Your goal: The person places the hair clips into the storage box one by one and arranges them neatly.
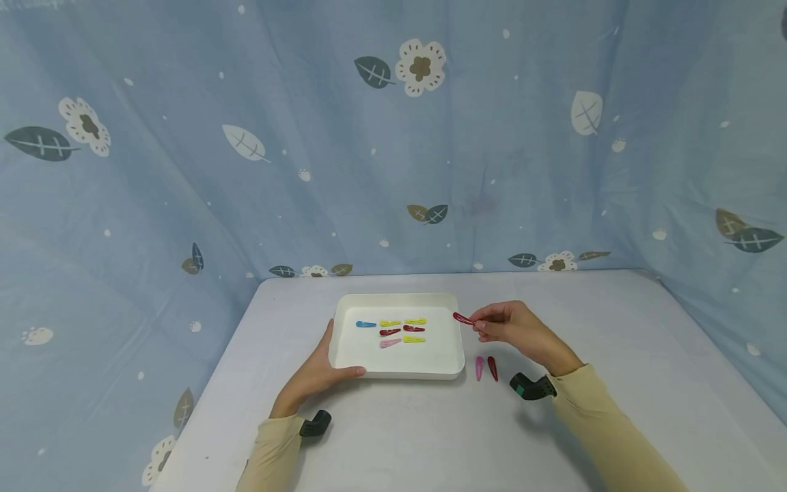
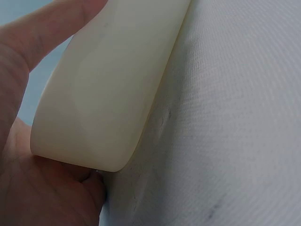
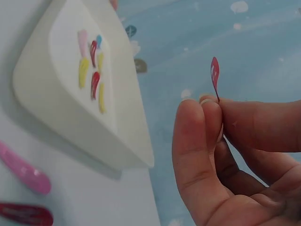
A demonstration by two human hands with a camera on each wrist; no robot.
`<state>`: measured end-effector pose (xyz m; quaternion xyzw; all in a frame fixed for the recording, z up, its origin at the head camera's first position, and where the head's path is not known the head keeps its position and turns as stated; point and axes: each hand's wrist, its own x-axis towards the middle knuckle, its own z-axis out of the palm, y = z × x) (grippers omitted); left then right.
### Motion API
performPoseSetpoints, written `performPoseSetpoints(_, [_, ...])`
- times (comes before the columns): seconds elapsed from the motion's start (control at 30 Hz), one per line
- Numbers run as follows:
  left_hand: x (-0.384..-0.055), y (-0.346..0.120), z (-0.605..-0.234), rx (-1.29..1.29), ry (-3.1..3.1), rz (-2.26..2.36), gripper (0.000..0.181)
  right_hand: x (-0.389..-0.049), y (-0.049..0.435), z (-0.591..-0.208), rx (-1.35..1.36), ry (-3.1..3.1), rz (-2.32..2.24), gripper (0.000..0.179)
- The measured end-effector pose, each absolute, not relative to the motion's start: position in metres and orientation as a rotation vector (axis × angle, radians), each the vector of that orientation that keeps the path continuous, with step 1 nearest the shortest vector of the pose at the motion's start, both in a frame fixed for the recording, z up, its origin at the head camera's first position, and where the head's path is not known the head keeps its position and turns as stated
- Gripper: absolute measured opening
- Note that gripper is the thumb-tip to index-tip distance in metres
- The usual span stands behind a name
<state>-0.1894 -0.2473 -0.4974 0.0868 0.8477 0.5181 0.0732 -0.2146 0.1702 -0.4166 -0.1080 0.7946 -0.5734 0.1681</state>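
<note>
My right hand (image 1: 513, 330) pinches a dark red snap hair clip (image 1: 464, 319) by one end, just beyond the right rim of a white tray (image 1: 398, 374). In the right wrist view the red clip (image 3: 215, 75) sticks up from between thumb and fingertips. My left hand (image 1: 322, 369) grips the tray's near left corner, thumb along the front wall and fingers along the left side. Inside the tray lie a blue clip (image 1: 365, 324), a pink clip (image 1: 390, 343), two red ones and several yellow clips (image 1: 415, 339), arranged in short rows.
On the table (image 1: 406, 437), right of the tray and below my right hand, a pink clip (image 1: 479, 368) and a red clip (image 1: 492, 368) lie side by side. A blue patterned curtain (image 1: 332, 178) hangs behind the table's far edge and along its sides.
</note>
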Motion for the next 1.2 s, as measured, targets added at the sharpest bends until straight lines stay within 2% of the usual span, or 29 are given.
performPoseSetpoints(0.53, [-0.189, -0.249, -0.498, 0.278, 2.543, 1.564, 0.132, -0.236, 0.116, -0.404, -0.311, 2.181, -1.688, 0.025])
performPoseSetpoints(1.2, [-0.190, -0.249, -0.500, 0.235, 2.539, 1.558, 0.133, -0.262, 0.049, -0.414, -0.252, 2.136, -1.668, 0.020])
